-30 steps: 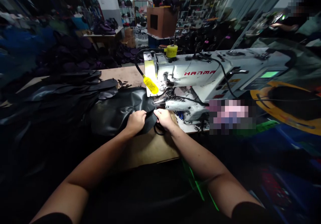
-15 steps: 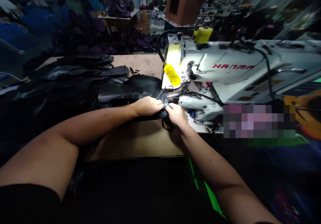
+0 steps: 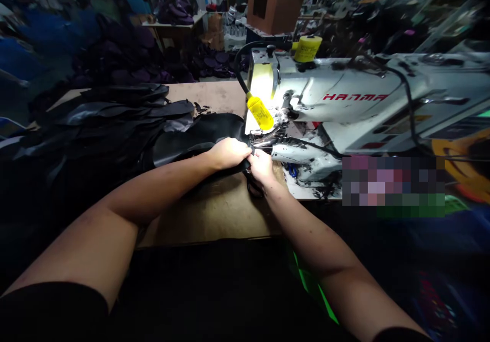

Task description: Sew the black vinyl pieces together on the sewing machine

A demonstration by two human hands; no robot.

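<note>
A white sewing machine (image 3: 344,84) marked HANMA fills the right half of the head view, its yellow lamp (image 3: 261,111) shining by the needle area. Under the lamp, a shiny black leather-like piece (image 3: 199,132) reaches the slim machine arm (image 3: 298,155). My left hand (image 3: 230,153) is closed on the near edge of this piece, left of the needle area. Close against it, my right hand (image 3: 262,167) pinches the same edge with thumb and fingers. The exact grip between the fingertips is partly hidden.
Many black pieces (image 3: 95,122) lie heaped on the left of the tan table (image 3: 214,217). A black cord loop (image 3: 253,186) hangs below my right hand. A brown box (image 3: 273,5) stands behind the machine. Something green (image 3: 314,288) shows below the table's front edge.
My left hand has shifted slightly right and up along the edge, and my right hand slightly left and up. The black piece lies flatter beside the needle area. The view has moved a little.
</note>
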